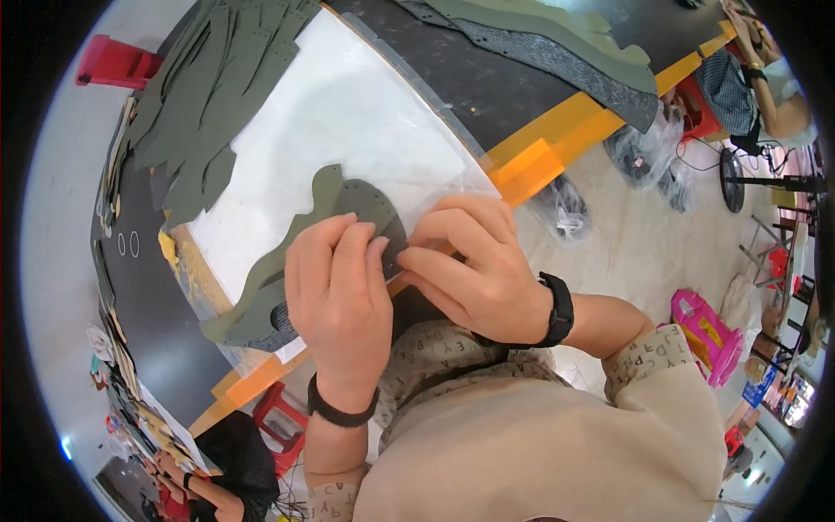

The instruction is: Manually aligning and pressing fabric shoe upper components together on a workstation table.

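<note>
The beige cloth front of the person's top (539, 444) lies nearest; beyond it the right hand (487, 278) pinches the edge of a rounded, dark-green flat piece with small holes (372, 202). The left hand (341, 291) bunches its fingers narrowly at the same piece, though whether they grip is hidden. The piece overlaps a wavy olive-green flat strip (274, 261) over a smooth white sheet (365, 113).

Curved olive piece (325, 191) and darker hole-edged piece (372, 204) overlap over a white sheet (348, 104)
</note>
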Motion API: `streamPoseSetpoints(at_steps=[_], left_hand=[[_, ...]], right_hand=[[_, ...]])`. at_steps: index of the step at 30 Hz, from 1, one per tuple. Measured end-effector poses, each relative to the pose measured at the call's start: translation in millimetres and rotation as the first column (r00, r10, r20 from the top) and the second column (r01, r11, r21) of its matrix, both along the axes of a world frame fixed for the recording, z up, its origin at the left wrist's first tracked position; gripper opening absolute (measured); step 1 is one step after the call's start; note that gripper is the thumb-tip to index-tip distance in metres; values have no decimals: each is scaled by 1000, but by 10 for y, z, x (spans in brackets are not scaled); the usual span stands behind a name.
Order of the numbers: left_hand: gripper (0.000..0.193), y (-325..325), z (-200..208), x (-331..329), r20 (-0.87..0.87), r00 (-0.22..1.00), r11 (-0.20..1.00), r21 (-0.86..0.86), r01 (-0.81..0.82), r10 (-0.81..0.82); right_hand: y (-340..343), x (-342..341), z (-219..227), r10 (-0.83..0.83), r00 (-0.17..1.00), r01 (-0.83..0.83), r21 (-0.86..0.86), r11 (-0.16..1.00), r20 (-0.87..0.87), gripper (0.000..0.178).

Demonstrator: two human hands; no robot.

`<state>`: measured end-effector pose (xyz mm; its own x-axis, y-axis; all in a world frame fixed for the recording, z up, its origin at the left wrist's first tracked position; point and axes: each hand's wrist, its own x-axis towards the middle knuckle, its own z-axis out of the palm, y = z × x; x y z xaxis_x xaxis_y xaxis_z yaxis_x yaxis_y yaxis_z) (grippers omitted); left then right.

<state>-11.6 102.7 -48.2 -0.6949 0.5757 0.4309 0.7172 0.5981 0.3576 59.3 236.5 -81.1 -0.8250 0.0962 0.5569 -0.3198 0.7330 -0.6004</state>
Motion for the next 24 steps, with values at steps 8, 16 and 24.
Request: streamPoseSetpoints(at_steps=[8,16,24], left_hand=[[19,-1,-17,2,-20,1000,1000,13,-7,7],[18,10,-3,-4,-40,999,1000,16,-1,1],[17,21,-6,-4,-40,999,1000,28,1,1]], right_hand=[[7,3,48,3,1000,-4,10,1000,15,25],[15,3,57,10,999,-10,14,1000,33,25],[18,17,125,21,997,-23,25,999,71,25]])
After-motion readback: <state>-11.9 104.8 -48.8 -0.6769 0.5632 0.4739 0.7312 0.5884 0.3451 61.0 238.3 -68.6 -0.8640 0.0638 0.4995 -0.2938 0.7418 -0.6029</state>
